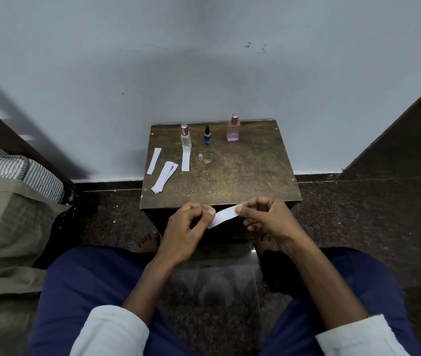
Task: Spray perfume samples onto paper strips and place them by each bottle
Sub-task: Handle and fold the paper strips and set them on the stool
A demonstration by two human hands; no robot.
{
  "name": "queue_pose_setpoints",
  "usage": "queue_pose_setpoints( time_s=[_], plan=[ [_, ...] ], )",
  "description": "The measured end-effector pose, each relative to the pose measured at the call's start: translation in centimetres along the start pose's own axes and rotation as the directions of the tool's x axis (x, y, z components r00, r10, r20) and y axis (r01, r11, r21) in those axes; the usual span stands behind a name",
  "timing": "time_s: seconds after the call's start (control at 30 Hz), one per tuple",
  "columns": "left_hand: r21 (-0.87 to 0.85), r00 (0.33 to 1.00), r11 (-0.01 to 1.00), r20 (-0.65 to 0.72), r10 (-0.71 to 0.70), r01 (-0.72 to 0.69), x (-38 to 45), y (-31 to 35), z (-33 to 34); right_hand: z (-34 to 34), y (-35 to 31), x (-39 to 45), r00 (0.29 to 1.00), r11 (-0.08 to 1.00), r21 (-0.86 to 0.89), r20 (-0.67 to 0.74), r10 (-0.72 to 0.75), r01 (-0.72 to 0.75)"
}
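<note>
A paper strip (222, 217) is pinched at its ends by the left hand (186, 227) and right hand (266, 219), at 6 o'clock off the desk (242, 170). One strip (185, 160) is already laid by the clear bottle (185, 137) at 11 o'clock. The blue bottle (207, 136), uncapped, and the pink bottle (233, 129) at 12 o'clock are judged still unserved; spare strips (164, 177) are left at 9 o'clock.

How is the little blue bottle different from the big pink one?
The blue bottle is smaller and dark; the pink bottle is taller, wider and pale. The blue bottle has a black top and its clear cap lies off nearby; the pink bottle's pink cap is on. Both stand upright on the table.
</note>
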State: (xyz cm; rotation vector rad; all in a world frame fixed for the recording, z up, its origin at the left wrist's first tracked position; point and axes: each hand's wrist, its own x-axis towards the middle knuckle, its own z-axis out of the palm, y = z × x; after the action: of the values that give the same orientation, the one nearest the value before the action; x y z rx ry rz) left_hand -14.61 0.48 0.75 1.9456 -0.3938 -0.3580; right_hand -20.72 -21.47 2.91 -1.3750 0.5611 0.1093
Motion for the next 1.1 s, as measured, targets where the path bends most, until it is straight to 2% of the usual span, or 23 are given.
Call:
queue_pose_setpoints(
  time_s=[0.4,0.7,0.8,0.87,0.9,0.93,0.97,1.0,1.03,1.07,1.1],
  plan=[
    [0.002,0.989,0.992,0.070,-0.127,0.127,0.1,0.1,-0.8,-1.3,-0.5,0.3,0.999,1.000,0.028,-0.046,-0.007,0.008],
    [0.018,0.994,0.994,-0.006,-0.107,0.107,-0.1,0.2,-1.1,-1.6,-0.8,0.3,1.000,0.999,0.037,-0.013,-0.010,0.011],
    [0.009,0.996,0.996,-0.032,-0.089,0.089,0.0,0.3,-1.3,-1.7,-1.3,-0.3,0.997,0.997,-0.020,0.028,-0.077,0.077],
    [0.040,0.996,0.997,-0.061,-0.070,0.073,0.1,0.1,-1.5,-1.5,-1.8,-0.7,0.978,0.967,-0.145,0.027,-0.206,0.208],
    [0.067,0.995,0.996,-0.081,-0.056,0.062,0.1,0.0,-1.6,-1.5,-2.1,-0.9,0.953,0.929,-0.224,-0.002,-0.302,0.293],
    [0.088,0.993,0.994,-0.105,-0.049,0.058,0.1,-0.2,-1.7,-1.6,-2.4,-1.2,0.898,0.859,-0.333,-0.069,-0.434,0.389],
    [0.096,0.990,0.993,-0.131,-0.054,0.067,0.1,-0.3,-1.8,-1.6,-2.7,-1.6,0.789,0.749,-0.464,-0.155,-0.595,0.474],
    [0.091,0.985,0.992,-0.160,-0.070,0.086,0.2,-0.4,-1.9,-1.7,-2.9,-2.0,0.621,0.612,-0.597,-0.228,-0.750,0.519],
    [0.082,0.978,0.991,-0.188,-0.089,0.106,0.2,-0.5,-2.0,-1.7,-3.0,-2.4,0.435,0.468,-0.712,-0.249,-0.865,0.523],
    [0.075,0.970,0.989,-0.218,-0.106,0.125,0.3,-0.6,-2.0,-1.5,-2.8,-2.6,0.291,0.326,-0.805,-0.200,-0.935,0.495],
    [0.073,0.962,0.987,-0.246,-0.120,0.142,0.3,-0.7,-2.1,-1.0,-2.3,-2.7,0.259,0.210,-0.854,-0.092,-0.962,0.476]
  ],
)
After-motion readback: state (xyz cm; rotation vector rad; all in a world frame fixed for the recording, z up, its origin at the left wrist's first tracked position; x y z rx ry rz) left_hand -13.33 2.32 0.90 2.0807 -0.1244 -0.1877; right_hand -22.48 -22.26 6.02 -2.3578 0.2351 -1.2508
